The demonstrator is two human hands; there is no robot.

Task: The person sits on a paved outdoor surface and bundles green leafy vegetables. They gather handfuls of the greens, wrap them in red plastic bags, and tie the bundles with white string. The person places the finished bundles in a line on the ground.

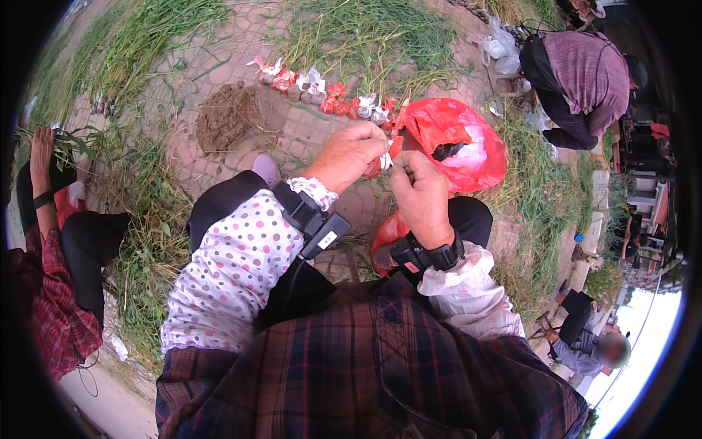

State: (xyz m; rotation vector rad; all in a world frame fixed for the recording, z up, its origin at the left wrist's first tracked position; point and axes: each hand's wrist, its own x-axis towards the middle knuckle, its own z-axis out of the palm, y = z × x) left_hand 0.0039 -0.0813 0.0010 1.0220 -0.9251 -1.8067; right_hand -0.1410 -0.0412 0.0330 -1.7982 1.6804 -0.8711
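Both my hands meet over a small tied bundle (373, 168), dark red below with white and red plastic at its top. My left hand (351, 151) pinches the bundle's top between thumb and fingers. From the other side, my right hand (419, 184) pinches the white piece at the neck; its fingertips partly hide it. Just beyond my right hand lies an open red plastic bag (482, 159), with white and black plastic inside. A row of small bundles (311, 88) wrapped in red and white plastic stretches across the paving ahead of my hands.
A mound of brown soil (226, 118) lies on the paving at the left. Cut grass (378, 35) is strewn beyond the bundles and on both sides. One person (49, 263) crouches at the left, another (587, 77) bends at the upper right, and a third (581, 329) sits farther off.
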